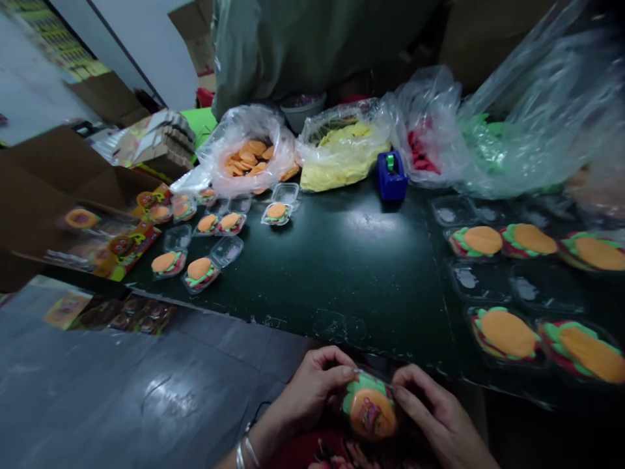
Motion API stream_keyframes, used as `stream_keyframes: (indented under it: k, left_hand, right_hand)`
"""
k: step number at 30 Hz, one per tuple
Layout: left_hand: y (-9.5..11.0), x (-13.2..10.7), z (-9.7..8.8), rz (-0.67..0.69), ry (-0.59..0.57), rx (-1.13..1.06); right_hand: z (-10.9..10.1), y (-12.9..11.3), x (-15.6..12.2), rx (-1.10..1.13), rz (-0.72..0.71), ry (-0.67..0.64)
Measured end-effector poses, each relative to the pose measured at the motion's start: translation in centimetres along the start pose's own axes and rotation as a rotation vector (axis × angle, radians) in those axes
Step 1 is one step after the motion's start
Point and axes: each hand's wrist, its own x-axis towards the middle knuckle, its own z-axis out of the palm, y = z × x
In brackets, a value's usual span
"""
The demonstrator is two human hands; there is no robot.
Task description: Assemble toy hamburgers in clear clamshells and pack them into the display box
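A clear plastic box with a toy hamburger [374, 410] inside is held over my lap, just off the table's front edge. A printed picture shows on the orange bun. My left hand [319, 381] pinches the box at its upper left edge, thumb and fingers together. On the other side my right hand [427, 400] grips the right edge between thumb and fingers. Both hands are closed on the same box, whose lid looks shut. Nearest on the table, to the right, lies an open box with a burger [508, 332].
Open burger boxes [200, 270] stand at left, several more [481, 240] at right. Bags of orange [249, 156], yellow [342, 156], red [422, 146] and green pieces [491, 133] line the back, with a blue tape dispenser [391, 177]. A carton [58, 176] sits at far left.
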Motion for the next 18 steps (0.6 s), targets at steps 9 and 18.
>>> stream_keyframes:
  k: [9,18]
  left_hand:
    - [5.3,0.4,0.3,0.159,0.033,-0.163]
    - [8.5,1.1,-2.9,0.326,-0.126,-0.132]
  right_hand:
    - [-0.5,-3.2,2.3,0.146,-0.083,-0.066]
    - [1.6,-5.3,10.5,0.159,-0.213,-0.023]
